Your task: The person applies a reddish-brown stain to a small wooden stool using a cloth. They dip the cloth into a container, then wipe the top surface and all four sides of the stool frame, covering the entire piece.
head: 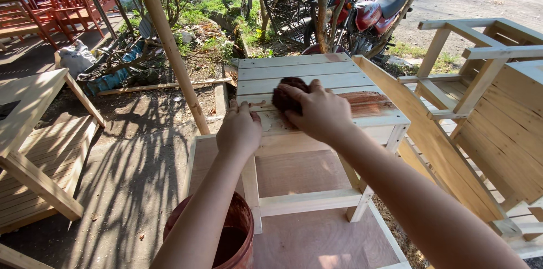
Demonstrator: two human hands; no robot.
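A small pale wooden slatted table (300, 71) stands on a plywood board (317, 235) in front of me. My right hand (319, 111) presses a dark brown stain-soaked sponge (285, 95) onto the tabletop's near slat. A reddish-brown stained streak (365, 102) runs to the right of the sponge. My left hand (239, 129) grips the table's near left corner, steadying it. Below my left arm sits a bucket (240, 229) smeared with reddish-brown stain.
An unfinished wooden chair (481, 94) stands at the right, a leaning plank (418, 133) beside the table. A bamboo pole (169, 43) rises at left. Another pale wooden piece (34, 150) lies far left. Red chairs (62, 3) and motorcycles (362, 9) stand behind.
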